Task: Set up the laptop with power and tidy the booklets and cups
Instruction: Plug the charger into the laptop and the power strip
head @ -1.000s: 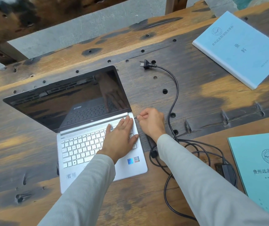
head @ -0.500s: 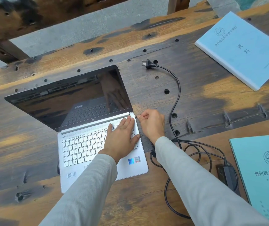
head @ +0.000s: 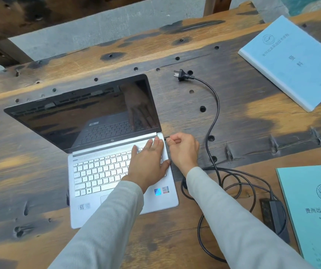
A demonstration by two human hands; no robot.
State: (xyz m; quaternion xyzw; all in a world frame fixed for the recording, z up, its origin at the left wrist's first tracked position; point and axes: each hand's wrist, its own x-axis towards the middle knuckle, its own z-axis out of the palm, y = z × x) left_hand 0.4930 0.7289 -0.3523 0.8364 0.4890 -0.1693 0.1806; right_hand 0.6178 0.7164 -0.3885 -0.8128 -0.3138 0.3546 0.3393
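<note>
Hands: left (head: pixel 148 162) flat on laptop (head: pixel 89 171), right (head: pixel 184 148) seemingly pinching its connector.

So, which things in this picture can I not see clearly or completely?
All in the head view:
- Charger tip: hidden inside the closed right hand beside the open silver laptop; whether it is plugged in cannot be told.
- Teal booklet: cut off by the right and bottom edges.
- Black power brick: partly under that booklet.
- Cups: none in view.
- Small print on the pale blue booklet: too small.

open laptop (head: pixel 89 144), hands (head: pixel 148 162) at its right edge
</note>
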